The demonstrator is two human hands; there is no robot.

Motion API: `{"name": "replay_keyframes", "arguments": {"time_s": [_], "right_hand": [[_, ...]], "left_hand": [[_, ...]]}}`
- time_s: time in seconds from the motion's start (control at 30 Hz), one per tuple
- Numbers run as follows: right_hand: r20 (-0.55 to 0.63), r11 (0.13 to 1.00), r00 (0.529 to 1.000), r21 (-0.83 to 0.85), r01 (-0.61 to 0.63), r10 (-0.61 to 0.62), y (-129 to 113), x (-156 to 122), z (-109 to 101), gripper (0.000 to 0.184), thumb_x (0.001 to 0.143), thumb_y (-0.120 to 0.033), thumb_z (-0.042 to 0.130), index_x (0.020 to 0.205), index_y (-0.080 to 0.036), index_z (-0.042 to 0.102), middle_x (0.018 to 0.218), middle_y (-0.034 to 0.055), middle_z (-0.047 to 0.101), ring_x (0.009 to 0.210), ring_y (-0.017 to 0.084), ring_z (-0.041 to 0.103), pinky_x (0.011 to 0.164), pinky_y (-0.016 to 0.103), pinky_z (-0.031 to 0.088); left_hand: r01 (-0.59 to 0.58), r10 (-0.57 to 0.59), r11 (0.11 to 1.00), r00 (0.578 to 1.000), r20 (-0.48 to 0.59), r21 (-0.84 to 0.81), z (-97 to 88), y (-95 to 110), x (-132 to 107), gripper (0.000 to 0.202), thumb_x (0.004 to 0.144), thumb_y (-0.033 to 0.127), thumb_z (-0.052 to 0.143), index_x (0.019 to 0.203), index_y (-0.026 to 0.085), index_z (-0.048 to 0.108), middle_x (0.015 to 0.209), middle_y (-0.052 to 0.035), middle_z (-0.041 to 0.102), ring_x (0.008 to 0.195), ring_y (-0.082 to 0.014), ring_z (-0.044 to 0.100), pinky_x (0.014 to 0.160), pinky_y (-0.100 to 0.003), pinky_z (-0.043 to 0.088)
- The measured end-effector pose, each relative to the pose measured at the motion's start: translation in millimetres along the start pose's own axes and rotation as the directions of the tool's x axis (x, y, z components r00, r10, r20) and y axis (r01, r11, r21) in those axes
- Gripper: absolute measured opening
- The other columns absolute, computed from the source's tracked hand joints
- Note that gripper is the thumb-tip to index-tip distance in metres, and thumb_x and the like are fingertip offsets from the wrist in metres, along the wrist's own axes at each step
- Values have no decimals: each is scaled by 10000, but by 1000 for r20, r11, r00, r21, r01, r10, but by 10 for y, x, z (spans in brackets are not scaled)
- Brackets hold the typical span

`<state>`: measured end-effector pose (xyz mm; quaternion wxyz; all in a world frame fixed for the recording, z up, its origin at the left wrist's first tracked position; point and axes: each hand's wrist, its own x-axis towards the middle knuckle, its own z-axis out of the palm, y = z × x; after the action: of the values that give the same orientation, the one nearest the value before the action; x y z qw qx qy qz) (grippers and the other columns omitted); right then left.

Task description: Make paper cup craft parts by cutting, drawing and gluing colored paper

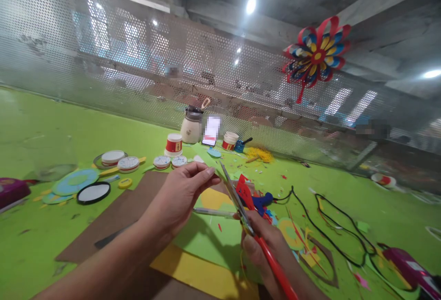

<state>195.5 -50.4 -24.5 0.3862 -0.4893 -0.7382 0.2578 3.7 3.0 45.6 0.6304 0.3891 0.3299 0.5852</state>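
My left hand [191, 183] is closed in a pinch, with a small light-green paper piece [219, 171] at the fingertips. Scissors with red handles [275, 263] are gripped in my right hand [263, 238], their blades pointing up and away beside the paper. How far the blades are parted is hard to tell. Below both hands lie a green paper sheet [203, 238], a yellow sheet [186, 268] and a pen [215, 212], over a brown board [138, 203]. Just beyond my right hand rests a blue glue gun [262, 200], near some red paper [244, 189].
Lidded tubs [174, 144], a jug [191, 125], a phone [211, 131] and yellow shreds [260, 155] stand or lie at the back. Paper discs [74, 181] are at left. A black cord [303, 212] loops at right. A paper flower [317, 55] hangs before the perforated screen [138, 68].
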Motion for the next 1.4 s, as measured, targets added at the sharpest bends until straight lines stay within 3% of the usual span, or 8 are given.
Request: {"name": "replay_keyframes", "arguments": {"time_s": [0.43,0.73,0.93,1.17,1.4], "right_hand": [[-48,999,998,0,36,-36,-146,-12,-14,513,859,-610,370,1020,-181,601,549,-48,398,489,122,383,476,246,262],[-89,999,996,-23,22,-24,-103,-26,7,480,840,-586,415,989,-175,611,550,-54,351,480,118,333,475,246,238],[-50,998,997,21,-52,53,-135,-41,-25,504,840,-597,436,993,-151,615,544,-55,324,441,102,302,426,236,229],[-20,994,996,70,-86,88,-213,-8,-78,496,833,-615,453,963,-160,604,545,-51,348,467,104,317,448,244,233],[33,967,989,211,-145,142,-227,3,-72,556,850,-663,385,980,-162,590,576,-23,438,475,114,417,443,232,333]], "left_hand": [[6,-6,1000,1000,-10,5,0,8,-16,134,693,194,738,635,129,636,713,-9,634,722,-118,623,806,-237,498],[10,-11,1000,1000,-20,-10,22,16,-17,142,670,196,750,620,131,634,697,-7,625,715,-115,611,793,-232,500],[37,-37,999,999,-20,-10,35,45,-36,140,657,189,753,619,131,632,701,-12,630,712,-114,607,781,-236,491],[53,-52,998,998,-21,32,21,64,-41,139,672,204,743,622,135,633,696,-20,640,691,-124,616,763,-252,479],[43,-45,998,998,33,49,-22,42,-38,108,732,207,704,674,140,641,728,-18,637,724,-122,596,737,-236,477]]}}
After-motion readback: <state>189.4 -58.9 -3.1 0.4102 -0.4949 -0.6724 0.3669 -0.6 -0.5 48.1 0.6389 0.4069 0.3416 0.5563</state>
